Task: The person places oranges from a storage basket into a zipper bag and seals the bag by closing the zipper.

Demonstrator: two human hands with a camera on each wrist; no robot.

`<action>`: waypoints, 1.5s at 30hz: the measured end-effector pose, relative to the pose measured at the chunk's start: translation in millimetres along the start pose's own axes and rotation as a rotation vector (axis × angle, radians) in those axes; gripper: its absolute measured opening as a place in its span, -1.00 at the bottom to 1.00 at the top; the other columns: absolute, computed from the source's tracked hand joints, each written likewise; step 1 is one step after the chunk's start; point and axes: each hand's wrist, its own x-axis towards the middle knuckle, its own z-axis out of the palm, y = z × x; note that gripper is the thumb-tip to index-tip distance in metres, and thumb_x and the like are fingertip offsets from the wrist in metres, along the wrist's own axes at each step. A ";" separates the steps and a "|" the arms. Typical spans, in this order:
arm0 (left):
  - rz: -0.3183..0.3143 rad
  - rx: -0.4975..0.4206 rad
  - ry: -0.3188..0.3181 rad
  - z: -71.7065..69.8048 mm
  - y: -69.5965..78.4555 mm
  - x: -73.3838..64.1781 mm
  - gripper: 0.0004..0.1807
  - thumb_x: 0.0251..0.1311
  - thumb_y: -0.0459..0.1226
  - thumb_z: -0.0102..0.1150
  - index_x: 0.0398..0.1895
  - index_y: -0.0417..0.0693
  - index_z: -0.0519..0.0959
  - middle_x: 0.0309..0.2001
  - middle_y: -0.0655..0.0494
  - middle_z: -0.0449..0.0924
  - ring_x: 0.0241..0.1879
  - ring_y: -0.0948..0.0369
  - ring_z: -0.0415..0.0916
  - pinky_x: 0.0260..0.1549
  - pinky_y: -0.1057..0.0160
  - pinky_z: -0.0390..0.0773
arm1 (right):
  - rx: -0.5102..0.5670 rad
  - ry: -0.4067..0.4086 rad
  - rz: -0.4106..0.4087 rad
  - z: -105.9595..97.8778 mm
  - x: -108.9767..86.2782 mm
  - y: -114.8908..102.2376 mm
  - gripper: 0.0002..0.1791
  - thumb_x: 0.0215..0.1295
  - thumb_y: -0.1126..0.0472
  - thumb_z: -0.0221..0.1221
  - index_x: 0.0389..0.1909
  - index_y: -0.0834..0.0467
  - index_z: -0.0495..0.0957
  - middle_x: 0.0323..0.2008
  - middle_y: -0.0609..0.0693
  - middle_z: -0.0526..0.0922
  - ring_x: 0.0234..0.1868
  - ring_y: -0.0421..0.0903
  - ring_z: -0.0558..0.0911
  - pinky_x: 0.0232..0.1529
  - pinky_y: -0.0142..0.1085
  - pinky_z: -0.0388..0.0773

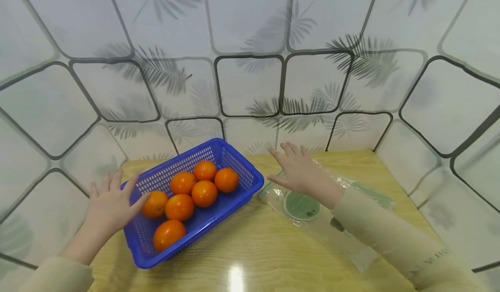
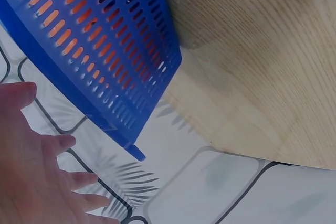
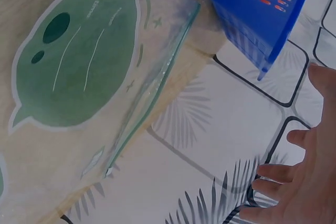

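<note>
A blue plastic basket (image 1: 218, 222) with slotted walls stands at a slant on the wooden table, holding several oranges (image 1: 204, 193). My left hand (image 1: 111, 205) is at the basket's left end, fingers spread, its thumb overlapping the rim in the head view. To the right, my right hand (image 1: 298, 170) reaches over a clear zip bag (image 1: 273, 196) with its fingers spread and nothing in them. The bag lies flat and bears a green printed speech-bubble shape (image 3: 79, 51). In the left wrist view the left hand (image 2: 37, 177) appears beside the basket's outer wall.
The light wooden table (image 1: 250, 257) ends at the back against a white wall (image 1: 250, 83) patterned with grey leaves and dark rounded outlines. Similar patterned walls rise on the left and right. The bag's green zip edge (image 3: 157, 87) points toward the basket.
</note>
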 end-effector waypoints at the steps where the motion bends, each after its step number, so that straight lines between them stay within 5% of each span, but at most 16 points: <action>1: -0.002 0.001 -0.003 0.5 -1.0 -0.6 -0.19 0.48 0.18 0.06 0.54 -0.20 0.30 0.49 -0.68 0.07 0.47 -0.65 -0.04 0.33 -0.73 -0.06 | 0.001 -0.003 -0.004 1.3 1.5 -1.7 -0.05 0.49 -0.39 0.09 0.70 0.02 0.10 0.58 0.38 0.23 0.63 0.38 0.19 0.57 0.42 0.11; 11: -0.026 -0.024 0.020 7.9 -14.8 -1.7 -0.25 0.44 0.02 0.17 0.48 -0.33 0.33 0.44 -0.69 0.11 0.42 -0.67 0.01 0.31 -0.72 -0.01 | 0.007 0.056 -0.076 20.2 10.3 -14.1 -0.12 0.48 -0.35 0.14 0.63 0.04 0.23 0.48 0.32 0.40 0.52 0.31 0.37 0.53 0.34 0.25; 21: -0.010 0.017 0.009 14.5 -26.0 2.2 -0.28 0.45 -0.02 0.17 0.42 -0.40 0.37 0.36 -0.67 0.24 0.37 -0.65 0.12 0.30 -0.67 0.13 | -0.043 0.006 -0.100 30.7 13.3 -24.6 -0.14 0.54 -0.37 0.04 0.63 0.08 0.23 0.42 0.24 0.48 0.48 0.23 0.44 0.55 0.20 0.31; 34: 0.076 0.041 -0.025 15.4 -27.1 5.0 -0.29 0.45 -0.10 0.19 0.41 -0.54 0.36 0.33 -0.57 0.44 0.31 -0.51 0.37 0.32 -0.44 0.38 | -0.027 -0.003 -0.151 33.5 12.3 -31.0 -0.14 0.53 -0.37 0.06 0.58 0.15 0.33 0.42 0.22 0.51 0.46 0.19 0.48 0.51 0.13 0.41; 45: 0.071 0.015 -0.028 18.8 -28.2 5.9 -0.29 0.45 -0.11 0.21 0.40 -0.54 0.36 0.32 -0.57 0.43 0.28 -0.48 0.40 0.29 -0.44 0.41 | -0.002 -0.024 -0.142 33.7 13.0 -30.8 -0.16 0.54 -0.36 0.07 0.59 0.12 0.33 0.39 0.22 0.53 0.44 0.18 0.50 0.47 0.13 0.45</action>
